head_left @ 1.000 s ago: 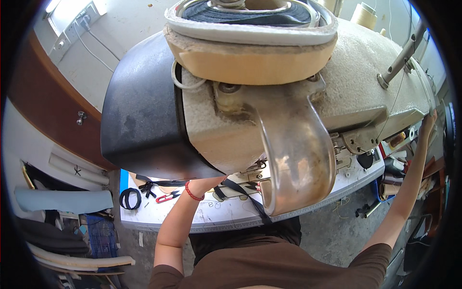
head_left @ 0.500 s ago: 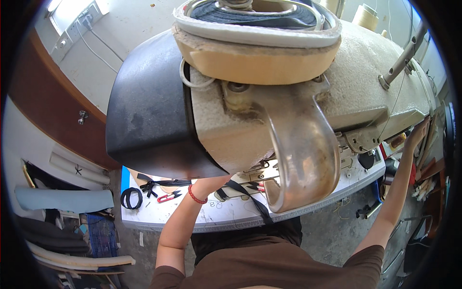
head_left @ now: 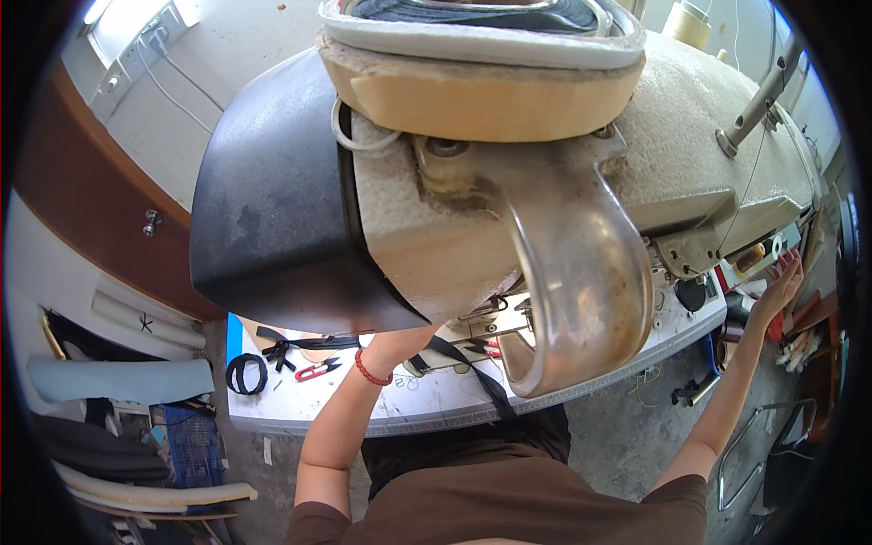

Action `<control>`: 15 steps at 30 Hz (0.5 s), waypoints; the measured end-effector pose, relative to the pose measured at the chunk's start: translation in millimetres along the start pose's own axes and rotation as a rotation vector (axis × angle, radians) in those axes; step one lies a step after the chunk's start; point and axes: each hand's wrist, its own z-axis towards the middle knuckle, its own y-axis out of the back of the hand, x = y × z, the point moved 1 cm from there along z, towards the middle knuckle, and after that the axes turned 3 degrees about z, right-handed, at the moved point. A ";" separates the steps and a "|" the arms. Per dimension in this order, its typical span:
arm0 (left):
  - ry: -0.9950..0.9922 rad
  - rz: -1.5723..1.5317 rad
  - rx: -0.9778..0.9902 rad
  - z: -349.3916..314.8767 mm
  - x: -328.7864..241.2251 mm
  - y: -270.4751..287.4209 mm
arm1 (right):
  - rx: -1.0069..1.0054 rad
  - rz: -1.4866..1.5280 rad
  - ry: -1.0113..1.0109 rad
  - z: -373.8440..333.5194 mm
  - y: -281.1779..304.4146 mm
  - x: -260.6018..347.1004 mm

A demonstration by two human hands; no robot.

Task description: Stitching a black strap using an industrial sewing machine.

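A large sewing machine (head_left: pixel 454 238) with a black end cover (head_left: pixel 272 200) fills the middle. My left hand (head_left: pixel 407 342) reaches beneath its head, and the fingers are hidden behind the cover. Beside that wrist, a black strap (head_left: pixel 481 381) runs over the white table (head_left: pixel 300 409) and past its front edge. At the machine's far right end, my right hand (head_left: pixel 779 286) is raised with its fingers stretched apart, holding nothing that I can see. Red-handled thread snips (head_left: pixel 318 370) lie on the table left of my left forearm, near a coiled black band (head_left: pixel 246 374).
Rolls of tape (head_left: pixel 481 86) sit on top of the machine, and a curved clear guard (head_left: pixel 586 300) hangs at its front. A thread cone (head_left: pixel 686 25) stands behind. Stacked material (head_left: pixel 118 377) lies at lower left; a metal-framed chair (head_left: pixel 754 454) stands at lower right.
My right hand has come away from the machine's right end, moving slightly down and left, its fingers now spread. My left hand stays beneath the machine head. The view has shifted slightly.
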 end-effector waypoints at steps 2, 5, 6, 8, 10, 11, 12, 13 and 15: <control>-0.138 0.071 -0.050 5.8 14.1 -3.4 | 0.003 0.006 0.000 0.1 1.7 2.0; -0.054 0.045 -0.058 3.8 5.4 -2.9 | 0.019 -0.016 0.019 -3.2 4.9 -7.4; -0.058 0.041 -0.055 5.3 9.6 -3.3 | 0.018 -0.020 0.024 -1.5 8.8 -7.3; -0.231 0.062 -0.097 9.6 19.9 -4.4 | 0.000 -0.015 0.016 1.5 16.2 -7.8; -0.150 0.005 -0.089 7.1 10.6 -3.5 | 0.003 -0.020 0.009 -3.0 13.7 -12.7; -0.073 -0.054 -0.077 6.2 7.8 -3.5 | 0.004 -0.030 0.002 -5.2 12.2 -14.7; -0.075 -0.057 -0.076 7.5 9.6 -3.4 | 0.004 -0.032 0.005 -5.1 14.0 -10.7; -0.104 -0.056 -0.076 10.3 13.6 -3.9 | 0.007 -0.032 -0.003 -4.7 15.7 -6.5; -0.131 -0.055 -0.077 15.2 23.2 -7.0 | 0.011 -0.031 -0.012 -1.8 17.9 -4.5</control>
